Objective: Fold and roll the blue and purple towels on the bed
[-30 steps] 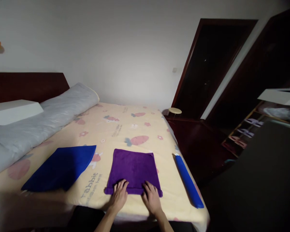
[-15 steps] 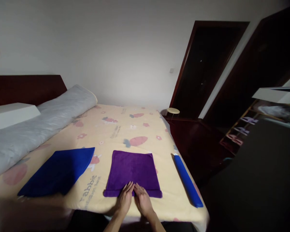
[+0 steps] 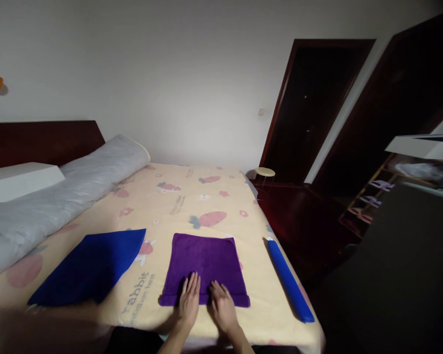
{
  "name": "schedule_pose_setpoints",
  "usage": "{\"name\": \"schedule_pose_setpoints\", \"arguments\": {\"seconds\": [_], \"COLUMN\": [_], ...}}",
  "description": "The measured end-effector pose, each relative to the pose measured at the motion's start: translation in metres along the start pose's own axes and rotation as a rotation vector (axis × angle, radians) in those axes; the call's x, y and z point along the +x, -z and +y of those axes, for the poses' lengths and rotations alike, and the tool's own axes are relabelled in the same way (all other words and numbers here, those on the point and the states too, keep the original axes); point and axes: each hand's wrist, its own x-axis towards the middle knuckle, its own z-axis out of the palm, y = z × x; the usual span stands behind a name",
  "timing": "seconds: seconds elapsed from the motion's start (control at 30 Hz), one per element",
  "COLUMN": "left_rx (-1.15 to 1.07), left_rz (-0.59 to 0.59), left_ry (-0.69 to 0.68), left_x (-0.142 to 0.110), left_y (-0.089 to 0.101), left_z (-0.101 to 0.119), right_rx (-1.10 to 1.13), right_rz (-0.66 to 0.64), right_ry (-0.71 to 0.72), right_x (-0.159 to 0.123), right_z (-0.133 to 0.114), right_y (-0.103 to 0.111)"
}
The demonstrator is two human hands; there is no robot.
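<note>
A purple towel lies spread on the bed in front of me, its near edge rolled into a narrow band. My left hand rests flat over the left-middle of that band, fingers stretched toward the far side. Just right of it, my right hand also lies across the band, fingers extended and slightly bent. A gap shows between the two hands. On the left lies a flat blue towel, partly in shadow. A blue towel rolled into a long tube sits along the right edge of the bed.
The bed has a cream sheet with carrot and rabbit prints. A grey rolled quilt and a white box are at the left. Beyond the bed's right edge stand a round stool and a shoe rack.
My hands, whose fingertips met at the middle of the rolled edge, have moved apart sideways along it. The view has tilted slightly.
</note>
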Motion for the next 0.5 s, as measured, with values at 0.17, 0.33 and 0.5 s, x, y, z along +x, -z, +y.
{"name": "schedule_pose_setpoints", "arguments": {"seconds": [0.17,0.33,0.5], "left_rx": [-0.142,-0.055,0.073], "left_rz": [-0.146,-0.096,0.037], "left_ry": [-0.117,0.142,0.194], "left_x": [0.007,-0.013,-0.013], "left_y": [0.01,0.022,0.016], "left_z": [-0.01,-0.066,-0.068], "right_rx": [0.072,-0.072,-0.093], "right_rz": [-0.088,0.016,0.048], "right_ry": [0.011,-0.277,-0.302], "right_x": [0.009,-0.003,0.0], "right_z": [-0.008,0.045,0.041], "right_y": [-0.004,0.01,0.011]}}
